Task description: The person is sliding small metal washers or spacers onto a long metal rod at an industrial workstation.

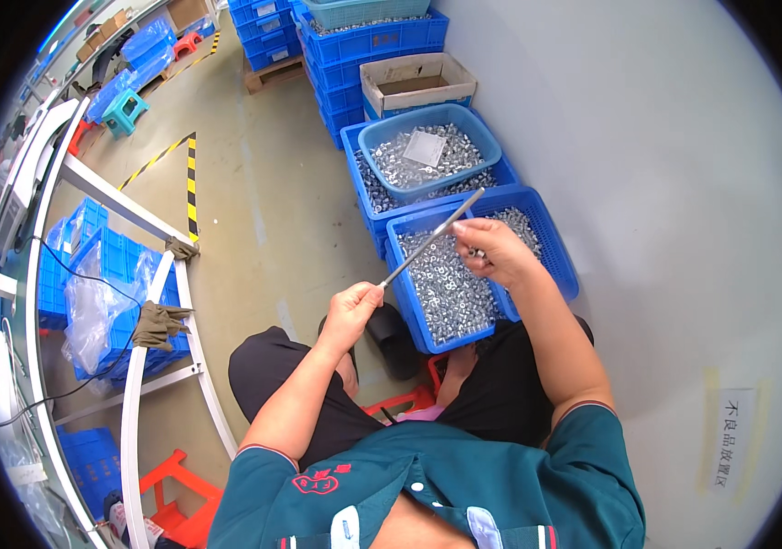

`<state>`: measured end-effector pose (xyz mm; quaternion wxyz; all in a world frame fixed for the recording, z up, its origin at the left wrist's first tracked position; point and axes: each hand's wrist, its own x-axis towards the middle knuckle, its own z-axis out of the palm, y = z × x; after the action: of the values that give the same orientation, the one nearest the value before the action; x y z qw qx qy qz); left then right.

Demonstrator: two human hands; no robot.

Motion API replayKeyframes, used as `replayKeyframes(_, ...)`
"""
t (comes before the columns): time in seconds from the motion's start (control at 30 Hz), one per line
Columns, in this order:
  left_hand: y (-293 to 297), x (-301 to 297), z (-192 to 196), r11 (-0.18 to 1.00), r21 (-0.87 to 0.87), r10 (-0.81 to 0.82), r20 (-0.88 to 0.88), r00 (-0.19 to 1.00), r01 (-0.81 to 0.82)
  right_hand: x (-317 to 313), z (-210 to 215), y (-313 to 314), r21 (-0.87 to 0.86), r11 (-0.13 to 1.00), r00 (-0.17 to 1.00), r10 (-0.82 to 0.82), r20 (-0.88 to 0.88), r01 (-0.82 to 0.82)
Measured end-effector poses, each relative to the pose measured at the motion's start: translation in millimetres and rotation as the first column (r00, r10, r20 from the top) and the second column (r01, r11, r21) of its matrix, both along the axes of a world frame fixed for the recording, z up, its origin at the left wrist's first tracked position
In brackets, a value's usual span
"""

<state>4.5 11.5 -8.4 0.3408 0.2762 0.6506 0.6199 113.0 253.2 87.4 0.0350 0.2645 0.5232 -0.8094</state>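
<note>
Left hand (351, 309): clenched on lower end of thin metal rod (434, 237) | Right hand (491, 252): pinching small parts at rod, over blue crate (555, 261) of metal nuts (446, 293), 12 o'clock of lap.

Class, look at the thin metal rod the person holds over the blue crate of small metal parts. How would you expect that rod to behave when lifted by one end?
The rod looks stiff: it stays straight though the left hand grips only its lower end. It probably feels light, being so thin. Its smooth shiny surface may be slippery, and if dropped it would likely roll or sink among the loose parts in the blue crate.

Head camera looks steeply down, close over lap
</note>
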Motion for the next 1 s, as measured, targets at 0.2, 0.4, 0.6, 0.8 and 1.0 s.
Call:
replayKeyframes(0.2, -2, -4, -3, 0.999, 0.029, 0.025, 0.054, 0.998, -0.026, 4, -20, 26, -0.494, 0.826, 0.959, -0.277, 0.06, 0.27)
replayKeyframes(0.4, -8, -4, 2, 0.998, 0.016, 0.061, -0.021, 0.998, -0.06, 3, -21, 31, -0.523, 0.832, 0.966, -0.251, -0.057, 0.185)
replayKeyframes(0.6, -12, -2, 9, 0.997, -0.028, 0.072, -0.051, 0.996, -0.074, 5, -15, 29, -0.411, 0.876, 0.942, -0.319, -0.104, 0.251)
replayKeyframes(0.8, -12, -2, -1, 0.997, -0.034, 0.059, -0.125, 0.99, -0.064, 6, -15, 32, -0.431, 0.875, 0.938, -0.311, -0.156, 0.219)
replayKeyframes(1.0, -10, -1, -1, 0.996, -0.063, 0.057, -0.167, 0.984, -0.068, 4, -10, 25, -0.393, 0.883, 0.939, -0.324, -0.114, 0.257)
